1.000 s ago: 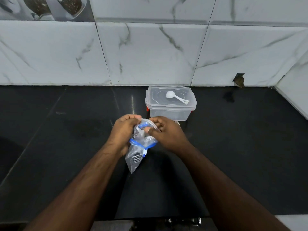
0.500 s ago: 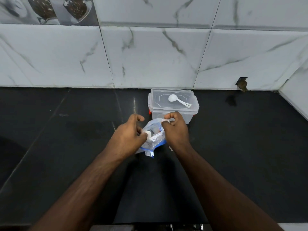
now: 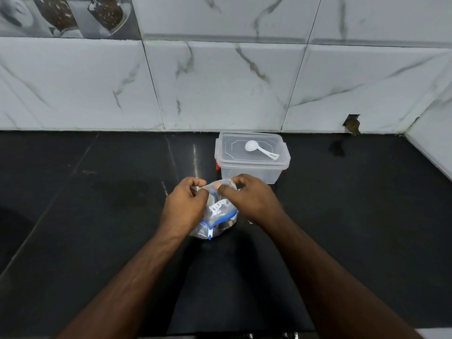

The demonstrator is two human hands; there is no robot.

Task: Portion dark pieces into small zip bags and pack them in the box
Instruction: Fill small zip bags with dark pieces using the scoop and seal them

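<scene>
white scoop [image 3: 259, 149] rests on lidded clear box [image 3: 252, 165] behind bag [image 3: 216, 214].

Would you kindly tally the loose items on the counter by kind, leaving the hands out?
Clear zip bag, held by the left hand and the right hand: 1
Clear lidded box: 1
White scoop on the lid: 1
Total: 3

A clear plastic zip bag with a blue seal [image 3: 217, 216] sits on the black stone counter [image 3: 97, 216], before the lidded clear plastic box [image 3: 252, 165]; a white plastic scoop [image 3: 260, 149] lies on its lid
</scene>
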